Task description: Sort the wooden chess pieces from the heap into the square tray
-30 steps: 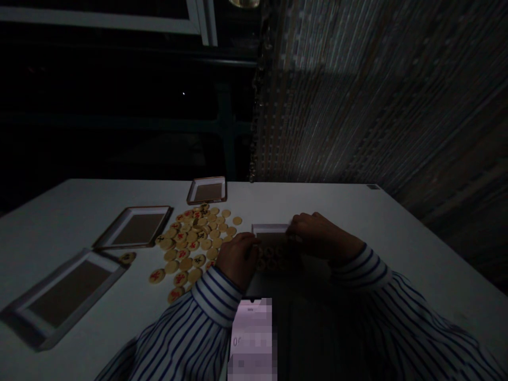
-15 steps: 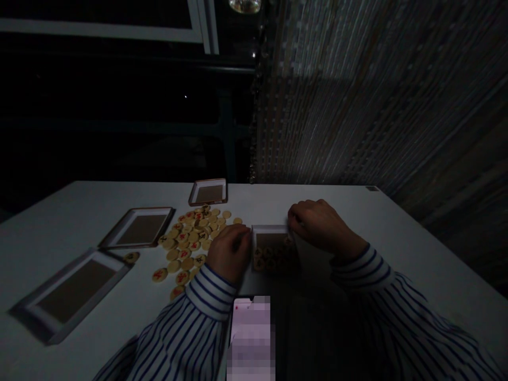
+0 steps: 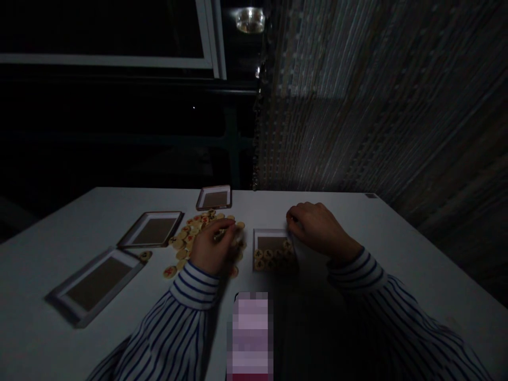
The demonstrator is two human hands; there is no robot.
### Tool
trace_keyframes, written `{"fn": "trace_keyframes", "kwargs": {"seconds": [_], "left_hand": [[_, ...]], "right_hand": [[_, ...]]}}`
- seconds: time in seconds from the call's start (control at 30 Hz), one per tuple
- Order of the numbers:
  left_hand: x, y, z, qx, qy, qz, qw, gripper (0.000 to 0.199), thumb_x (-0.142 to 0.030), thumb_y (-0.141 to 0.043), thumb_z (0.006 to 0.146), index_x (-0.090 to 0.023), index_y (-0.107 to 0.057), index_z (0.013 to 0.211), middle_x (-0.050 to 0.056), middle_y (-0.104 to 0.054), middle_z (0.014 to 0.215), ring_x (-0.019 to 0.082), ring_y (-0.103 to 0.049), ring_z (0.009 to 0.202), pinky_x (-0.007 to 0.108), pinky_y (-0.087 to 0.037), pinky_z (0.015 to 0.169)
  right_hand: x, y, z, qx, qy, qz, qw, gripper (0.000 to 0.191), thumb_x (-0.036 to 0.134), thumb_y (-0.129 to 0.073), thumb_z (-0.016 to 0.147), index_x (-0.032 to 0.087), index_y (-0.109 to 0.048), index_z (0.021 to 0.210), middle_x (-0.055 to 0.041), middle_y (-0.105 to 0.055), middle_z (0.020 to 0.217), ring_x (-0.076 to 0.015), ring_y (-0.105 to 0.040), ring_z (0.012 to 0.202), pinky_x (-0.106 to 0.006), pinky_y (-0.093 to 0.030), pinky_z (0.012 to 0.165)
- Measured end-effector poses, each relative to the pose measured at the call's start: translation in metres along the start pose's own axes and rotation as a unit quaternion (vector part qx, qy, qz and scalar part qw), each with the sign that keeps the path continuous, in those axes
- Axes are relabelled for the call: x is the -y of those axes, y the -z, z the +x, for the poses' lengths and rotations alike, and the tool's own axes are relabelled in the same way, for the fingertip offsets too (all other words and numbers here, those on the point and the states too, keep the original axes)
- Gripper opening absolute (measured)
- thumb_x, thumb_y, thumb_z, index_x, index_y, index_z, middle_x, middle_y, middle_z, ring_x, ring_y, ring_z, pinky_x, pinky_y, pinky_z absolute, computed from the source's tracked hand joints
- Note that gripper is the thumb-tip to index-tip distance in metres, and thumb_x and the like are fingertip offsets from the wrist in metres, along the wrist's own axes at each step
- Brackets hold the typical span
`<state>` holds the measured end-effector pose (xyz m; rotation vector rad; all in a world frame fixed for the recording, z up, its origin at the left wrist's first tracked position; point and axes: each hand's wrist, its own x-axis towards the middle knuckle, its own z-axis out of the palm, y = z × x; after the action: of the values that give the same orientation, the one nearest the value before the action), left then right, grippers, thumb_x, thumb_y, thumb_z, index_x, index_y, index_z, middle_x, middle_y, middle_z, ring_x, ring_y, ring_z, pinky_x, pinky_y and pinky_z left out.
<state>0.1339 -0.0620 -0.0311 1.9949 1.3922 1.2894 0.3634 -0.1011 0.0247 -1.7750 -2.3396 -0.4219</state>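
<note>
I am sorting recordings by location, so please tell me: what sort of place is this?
Probably a dimly lit room, perhaps in a home: there is a white table bearing loose round pieces, a curtain of hanging strands, and a pale frame like a window's.

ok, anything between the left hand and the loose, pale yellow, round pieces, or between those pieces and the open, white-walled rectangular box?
Nothing visible. The left hand is over the pieces, hiding some. No object shows on the white tabletop between them and the box. The right hand is by the box's right side, outside that gap.
</note>
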Motion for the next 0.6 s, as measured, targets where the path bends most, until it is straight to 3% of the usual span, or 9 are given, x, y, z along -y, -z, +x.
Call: {"fn": "trace_keyframes", "kwargs": {"seconds": [0.17, 0.37, 0.6], "left_hand": [[0.009, 0.03, 0.006, -0.015, 0.016, 0.012, 1.0, 0.028, -0.039, -0.053, 0.071, -0.018, -0.064, 0.085, 0.004, -0.066, 0.088, 0.018, -0.059, 0.086, 0.03, -0.044, 0.082], [0.023, 0.065, 0.012, -0.042, 0.055, 0.042, 0.997, 0.03, -0.041, -0.053, 0.069, -0.018, -0.064, 0.084, 0.004, -0.066, 0.087, 0.019, -0.06, 0.084, 0.029, -0.046, 0.078], [0.032, 0.087, 0.022, -0.067, 0.082, 0.029, 0.994, 0.029, -0.038, -0.052, 0.069, -0.017, -0.065, 0.083, 0.004, -0.067, 0.084, 0.017, -0.061, 0.073, 0.026, -0.049, 0.068]], "right_hand": [[0.001, 0.001, -0.001, -0.048, 0.001, 0.049, 0.998, 0.025, 0.027, -0.041, 0.081, 0.016, -0.056, 0.098, -0.0056, -0.061, 0.088, -0.0186, -0.051, 0.085, -0.03, -0.03, 0.073], [0.007, 0.006, -0.003, -0.088, -0.001, 0.078, 0.993, 0.027, 0.027, -0.043, 0.081, 0.016, -0.055, 0.102, -0.005, -0.061, 0.09, -0.018, -0.052, 0.084, -0.03, -0.035, 0.073], [0.021, 0.007, 0.002, -0.095, 0.002, 0.099, 0.991, 0.026, 0.026, -0.044, 0.08, 0.016, -0.056, 0.102, -0.0049, -0.061, 0.093, -0.0182, -0.053, 0.086, -0.031, -0.038, 0.074]]}}
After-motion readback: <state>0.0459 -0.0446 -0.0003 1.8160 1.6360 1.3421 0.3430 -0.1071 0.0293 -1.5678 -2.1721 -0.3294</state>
